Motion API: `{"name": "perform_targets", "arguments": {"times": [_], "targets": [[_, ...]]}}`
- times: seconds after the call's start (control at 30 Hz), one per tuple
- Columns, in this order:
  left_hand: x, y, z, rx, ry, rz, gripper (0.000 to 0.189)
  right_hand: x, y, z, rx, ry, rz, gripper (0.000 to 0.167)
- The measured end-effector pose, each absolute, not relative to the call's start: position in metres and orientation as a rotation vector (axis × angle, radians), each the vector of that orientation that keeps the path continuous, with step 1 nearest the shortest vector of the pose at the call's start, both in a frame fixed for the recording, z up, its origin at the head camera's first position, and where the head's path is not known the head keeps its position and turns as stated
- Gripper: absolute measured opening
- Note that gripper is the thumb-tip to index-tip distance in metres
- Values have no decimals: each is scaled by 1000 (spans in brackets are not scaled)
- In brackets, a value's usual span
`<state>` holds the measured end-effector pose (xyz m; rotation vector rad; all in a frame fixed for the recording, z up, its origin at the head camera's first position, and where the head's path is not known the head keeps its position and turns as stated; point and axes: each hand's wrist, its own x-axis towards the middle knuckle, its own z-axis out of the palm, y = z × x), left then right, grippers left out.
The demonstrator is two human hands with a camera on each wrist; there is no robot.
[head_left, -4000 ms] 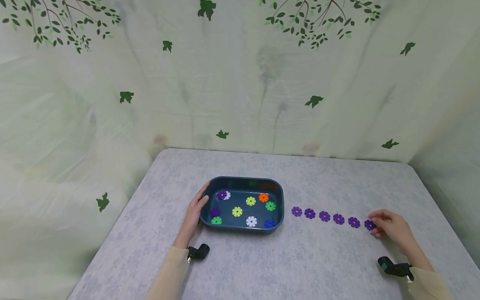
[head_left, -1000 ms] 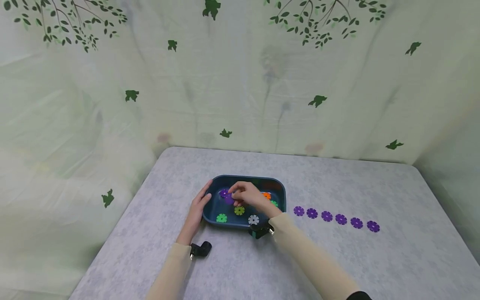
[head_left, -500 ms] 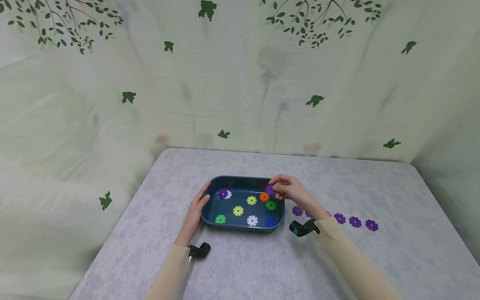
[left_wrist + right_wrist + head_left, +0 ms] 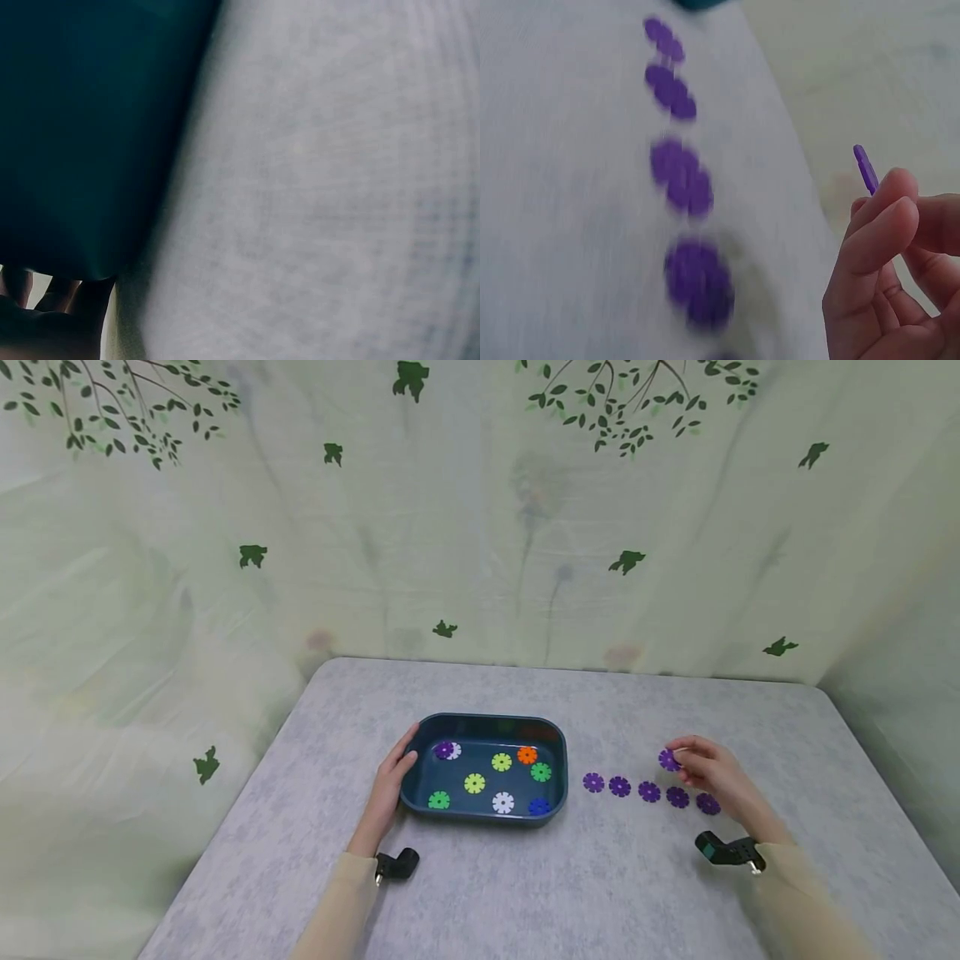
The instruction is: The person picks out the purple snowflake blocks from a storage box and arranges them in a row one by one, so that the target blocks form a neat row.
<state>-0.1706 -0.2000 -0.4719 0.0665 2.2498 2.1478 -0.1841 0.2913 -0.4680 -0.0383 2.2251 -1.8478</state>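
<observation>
In the head view, my right hand (image 4: 712,775) pinches a purple flower-shaped disc (image 4: 669,760) between thumb and fingers, raised above the table. The right wrist view shows this purple disc (image 4: 865,169) edge-on at my fingertips. Below it runs a row of several similar purple discs (image 4: 648,792) lying flat; the row's right end is hidden by my hand. My left hand (image 4: 386,785) rests against the left end of a dark blue tray (image 4: 480,817), fingers fairly straight along its side and thumb at the rim. Its fingers show dimly in the left wrist view.
Inside the tray lie loose discs: yellow (image 4: 475,783), green (image 4: 541,772), orange (image 4: 527,755), white (image 4: 503,802), blue (image 4: 539,807), and a purple one (image 4: 444,750) overlapping a white. A leaf-patterned curtain (image 4: 480,527) hangs behind the grey table (image 4: 525,893).
My right hand reached into the tray, took a purple disc from it, and has carried it right, over the row. The left hand has stayed at the tray.
</observation>
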Motion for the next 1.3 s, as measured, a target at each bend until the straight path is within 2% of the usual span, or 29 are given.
{"name": "perform_targets", "arguments": {"times": [0.23,0.4,0.53,0.6,1.03,1.3], "targets": [[-170,-200,-472,71,2253,2145,48,-153,356,-485,137,2258,-1899,13],[-169,-201,-473,75,2260,2145,48,-135,386,-492,216,2336,-1813,16],[-169,-201,-472,69,2262,2137,48,-127,397,-493,257,2499,-1586,33],[-168,-201,-472,67,2263,2135,48,-125,399,-494,266,2548,-1498,39],[-169,-201,-473,62,2240,2154,48,-125,389,-491,331,2640,-1376,41],[-179,-205,-495,61,2271,2171,47,-137,357,-471,138,2528,-1646,43]]}}
